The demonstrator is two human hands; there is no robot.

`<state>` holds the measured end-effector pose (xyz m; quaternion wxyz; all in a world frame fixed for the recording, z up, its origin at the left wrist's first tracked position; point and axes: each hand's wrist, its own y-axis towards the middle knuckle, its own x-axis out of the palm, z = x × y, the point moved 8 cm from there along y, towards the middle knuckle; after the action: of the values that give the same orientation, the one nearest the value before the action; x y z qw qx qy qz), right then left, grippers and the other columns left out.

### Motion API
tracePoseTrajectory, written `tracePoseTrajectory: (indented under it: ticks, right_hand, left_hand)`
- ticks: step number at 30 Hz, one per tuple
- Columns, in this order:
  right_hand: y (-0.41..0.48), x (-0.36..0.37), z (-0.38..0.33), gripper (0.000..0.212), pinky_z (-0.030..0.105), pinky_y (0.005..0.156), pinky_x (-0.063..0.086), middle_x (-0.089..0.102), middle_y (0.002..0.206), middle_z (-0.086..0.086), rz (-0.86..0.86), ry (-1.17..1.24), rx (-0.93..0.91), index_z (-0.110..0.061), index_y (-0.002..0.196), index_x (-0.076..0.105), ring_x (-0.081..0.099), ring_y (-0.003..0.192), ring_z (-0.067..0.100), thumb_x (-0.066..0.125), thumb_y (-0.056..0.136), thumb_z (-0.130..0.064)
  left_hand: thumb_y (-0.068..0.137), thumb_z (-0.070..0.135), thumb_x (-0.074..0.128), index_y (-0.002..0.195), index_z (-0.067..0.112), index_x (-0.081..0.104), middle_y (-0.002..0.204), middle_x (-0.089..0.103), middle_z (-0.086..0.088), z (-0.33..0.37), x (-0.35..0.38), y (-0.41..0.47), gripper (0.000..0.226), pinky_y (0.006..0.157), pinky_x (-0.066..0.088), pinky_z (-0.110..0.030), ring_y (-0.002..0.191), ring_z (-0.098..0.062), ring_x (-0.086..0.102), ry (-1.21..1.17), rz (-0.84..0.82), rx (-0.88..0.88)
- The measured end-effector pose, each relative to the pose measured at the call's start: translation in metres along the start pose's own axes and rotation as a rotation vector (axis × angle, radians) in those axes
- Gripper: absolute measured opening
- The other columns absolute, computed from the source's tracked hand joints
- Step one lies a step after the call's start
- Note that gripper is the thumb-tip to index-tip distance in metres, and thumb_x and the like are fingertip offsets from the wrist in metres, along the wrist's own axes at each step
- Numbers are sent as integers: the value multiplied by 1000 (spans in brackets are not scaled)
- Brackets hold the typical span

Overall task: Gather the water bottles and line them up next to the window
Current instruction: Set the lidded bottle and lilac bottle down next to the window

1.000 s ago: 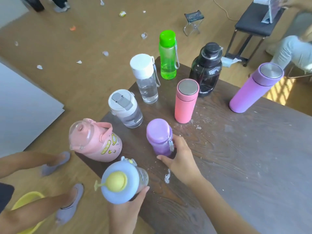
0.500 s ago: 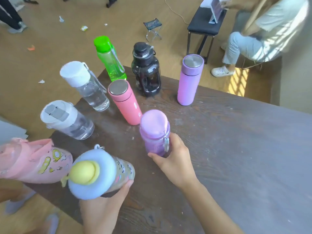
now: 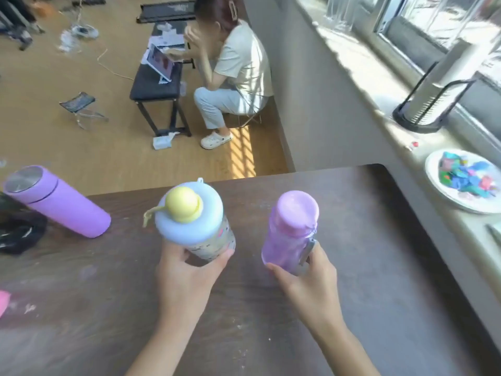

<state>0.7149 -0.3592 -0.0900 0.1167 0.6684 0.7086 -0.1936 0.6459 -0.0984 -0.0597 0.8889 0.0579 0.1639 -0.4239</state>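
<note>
My left hand (image 3: 184, 278) grips a clear patterned bottle with a pale blue lid and yellow cap (image 3: 189, 221), held above the dark wooden table (image 3: 379, 267). My right hand (image 3: 311, 283) holds a small translucent purple bottle (image 3: 290, 232), also lifted over the table. A tall purple flask with a steel lid (image 3: 57, 204) stands at the table's far left. A black bottle (image 3: 19, 232) is partly cut off at the left edge, and a pink one (image 3: 3, 301) barely shows. The window (image 3: 433, 31) and its sill (image 3: 374, 85) run along the right.
On the sill stand a black wire rack holding a white cylinder (image 3: 431, 96) and a white plate of coloured scraps (image 3: 466, 183). A person sits on a stool (image 3: 230, 77) beyond the table, beside a black bench (image 3: 157, 85) carrying a tablet. A small folding stool (image 3: 78, 104) is on the floor.
Both bottles have been lifted and carried right toward the window side, and my view has swung right. The green, white, pink and clear bottles have left the frame.
</note>
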Motion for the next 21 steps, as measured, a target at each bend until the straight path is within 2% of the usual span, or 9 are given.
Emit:
tracePoseTrajectory:
  ticks: [3,5,8,10,11,14,15,17,21]
  right_hand:
    - [12,-54,26,53,29,80,55,73,107,-15,99,2,43,-31,114,64,68,96,2,90,69,-33]
    - [18,-83,41,53,31,80,56,72,108,-15,156,-9,59,-31,115,63,68,96,3,91,70,-32]
    - [26,-117,59,54,21,74,52,72,104,-20,233,4,75,-38,115,61,67,93,-3,91,69,-34]
    - [31,-134,67,55,14,68,49,70,104,-28,267,24,88,-50,110,57,67,90,-8,90,68,-36]
    - [34,-141,72,56,15,68,50,70,103,-29,280,35,93,-54,108,56,68,88,-7,90,68,-36]
    - [41,-157,84,52,26,70,56,73,99,-22,317,62,111,-51,105,58,73,83,-1,90,66,-36]
    - [43,-162,87,51,25,69,55,73,99,-23,328,62,109,-50,104,58,73,83,-1,90,66,-36]
    - [44,-169,91,49,14,65,51,71,99,-25,357,47,92,-47,103,59,71,84,-3,90,67,-35]
    - [41,-182,100,49,4,67,46,69,94,-19,407,26,88,-47,100,57,67,84,-6,91,68,-31]
  left_hand:
    - [59,32,100,120,26,70,112,81,15,45,90,19,68,94,63,-41,105,-7,78,-91,-127,93]
    - [59,27,100,124,22,68,114,81,13,69,143,28,73,91,63,-35,106,-9,79,-129,-200,145]
    - [60,11,102,127,11,64,117,81,0,90,223,38,77,90,63,-34,106,-17,79,-148,-306,155]
    - [61,-1,101,126,6,61,120,79,-10,101,268,39,76,95,64,-42,110,-24,78,-136,-355,162]
    - [61,-4,100,123,6,60,122,77,-13,105,287,38,75,98,62,-47,113,-27,76,-124,-375,166]
    - [61,-2,100,120,13,59,125,75,-15,111,330,35,74,101,59,-50,116,-27,74,-108,-411,185]
    - [62,0,100,122,12,59,124,75,-13,110,341,33,74,101,60,-49,115,-26,75,-104,-429,176]
    - [62,3,101,125,10,60,123,77,-12,106,357,31,75,101,60,-49,113,-24,76,-82,-445,151]
    - [59,13,103,123,15,62,121,78,-6,100,377,26,76,100,61,-49,112,-22,77,-23,-456,163]
